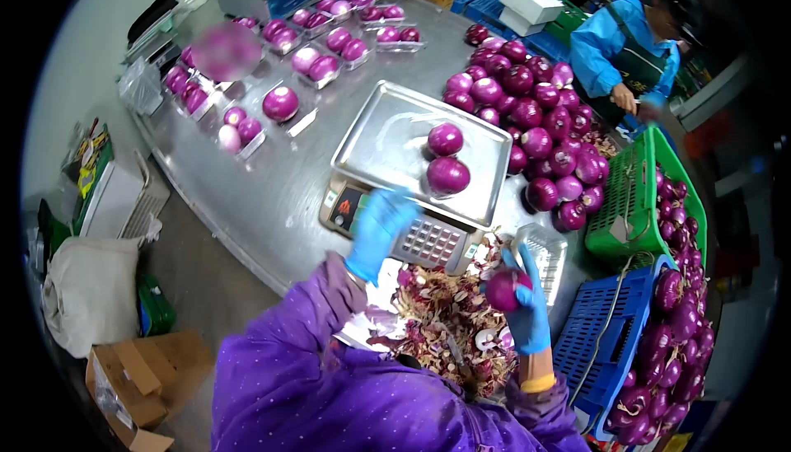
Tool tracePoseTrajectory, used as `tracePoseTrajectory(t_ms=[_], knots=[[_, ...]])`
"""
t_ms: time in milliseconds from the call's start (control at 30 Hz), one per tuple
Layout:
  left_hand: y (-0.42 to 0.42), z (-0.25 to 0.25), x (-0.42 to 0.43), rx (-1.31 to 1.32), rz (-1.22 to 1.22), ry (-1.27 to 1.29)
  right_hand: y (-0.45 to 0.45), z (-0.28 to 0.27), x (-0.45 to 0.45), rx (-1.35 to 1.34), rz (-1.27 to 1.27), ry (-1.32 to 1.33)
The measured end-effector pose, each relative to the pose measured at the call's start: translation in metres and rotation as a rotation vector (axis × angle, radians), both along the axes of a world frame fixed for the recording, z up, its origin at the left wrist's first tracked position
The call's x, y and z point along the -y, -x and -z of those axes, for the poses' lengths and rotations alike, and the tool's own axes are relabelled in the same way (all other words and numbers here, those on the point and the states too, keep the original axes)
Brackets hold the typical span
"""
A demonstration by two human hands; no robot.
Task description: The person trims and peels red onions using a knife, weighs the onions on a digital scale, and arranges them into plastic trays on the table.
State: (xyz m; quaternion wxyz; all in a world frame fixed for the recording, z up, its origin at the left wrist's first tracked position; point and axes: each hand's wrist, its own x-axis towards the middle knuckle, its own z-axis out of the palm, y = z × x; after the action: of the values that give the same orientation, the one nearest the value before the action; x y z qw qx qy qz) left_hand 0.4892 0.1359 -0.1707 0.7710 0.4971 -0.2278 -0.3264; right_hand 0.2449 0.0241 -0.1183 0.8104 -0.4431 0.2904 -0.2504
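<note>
My right hand point(531, 316), in a blue glove, holds a peeled red onion point(504, 290) above the heap of onion skins point(445, 320). Just behind that onion lies a clear plastic tray point(545, 254). My left hand point(381, 234), also gloved in blue, hovers over the front panel of the scale point(428, 242); motion smears its fingers, so their pose is unclear. On the metal pan point(387, 143) of the scale sit two onions point(447, 163), one behind the other.
A large pile of red onions point(535, 114) covers the table's right side. Filled trays point(317, 65) stand at the back left. A green crate point(626, 196) and a blue crate point(597, 320) of onions flank me on the right. A co-worker point(626, 56) stands beyond the pile.
</note>
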Motion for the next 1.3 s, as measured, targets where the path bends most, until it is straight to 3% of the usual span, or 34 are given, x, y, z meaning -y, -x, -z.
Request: tracePoseTrajectory(t_ms=[133, 200, 267, 333, 400, 433, 500, 600, 700, 733, 800, 867, 933, 1000, 1167, 1300], knots=[[-0.058, 0.014, 0.068, -0.095, -0.29, -0.099, -0.069, 0.009, 0.056, 0.121, 0.017, -0.059], [-0.071, 0.06, 0.114, -0.134, -0.395, 0.016, -0.099, 0.023, 0.081, 0.078, 0.015, -0.141], [-0.083, 0.095, 0.139, -0.154, -0.208, -0.094, -0.119, 0.046, 0.099, 0.058, 0.012, -0.218], [-0.057, 0.05, 0.134, -0.351, -0.211, -0.056, -0.126, 0.046, 0.107, 0.055, -0.089, -0.258], [-0.069, 0.117, 0.157, -0.014, -0.302, -0.078, -0.13, 0.047, 0.108, 0.038, -0.119, -0.174], [-0.07, 0.137, 0.163, -0.045, -0.305, -0.042, -0.133, 0.045, 0.107, 0.019, -0.121, -0.15], [-0.06, 0.079, 0.139, -0.11, -0.284, 0.018, -0.142, 0.037, 0.099, 0.042, -0.106, -0.092], [-0.062, 0.061, 0.118, -0.21, -0.373, 0.122, -0.154, 0.016, 0.075, 0.001, -0.111, 0.05], [-0.065, 0.054, 0.087, -0.285, -0.416, 0.059, -0.166, -0.014, 0.04, -0.069, -0.234, 0.212], [-0.066, 0.045, 0.072, -0.204, -0.463, -0.009, -0.169, -0.018, 0.029, -0.079, -0.268, 0.29], [-0.075, 0.038, 0.038, -0.158, -0.549, 0.048, -0.174, -0.025, 0.008, -0.077, -0.367, 0.315], [-0.082, 0.027, -0.006, -0.365, -0.62, 0.217, -0.181, -0.018, -0.011, -0.096, -0.485, 0.315], [-0.083, 0.019, -0.051, -0.283, -0.713, 0.235, -0.193, -0.007, -0.031, -0.06, -0.629, 0.254], [-0.093, 0.052, -0.096, -0.084, -0.819, 0.129, -0.205, 0.008, -0.056, -0.009, -0.725, 0.19], [-0.107, 0.106, -0.161, -0.191, -1.118, 0.051, -0.242, 0.083, -0.1, -0.079, -0.871, 0.025], [-0.142, 0.132, -0.173, -0.212, -1.285, -0.113, -0.244, 0.098, -0.106, -0.138, -0.918, -0.048]])
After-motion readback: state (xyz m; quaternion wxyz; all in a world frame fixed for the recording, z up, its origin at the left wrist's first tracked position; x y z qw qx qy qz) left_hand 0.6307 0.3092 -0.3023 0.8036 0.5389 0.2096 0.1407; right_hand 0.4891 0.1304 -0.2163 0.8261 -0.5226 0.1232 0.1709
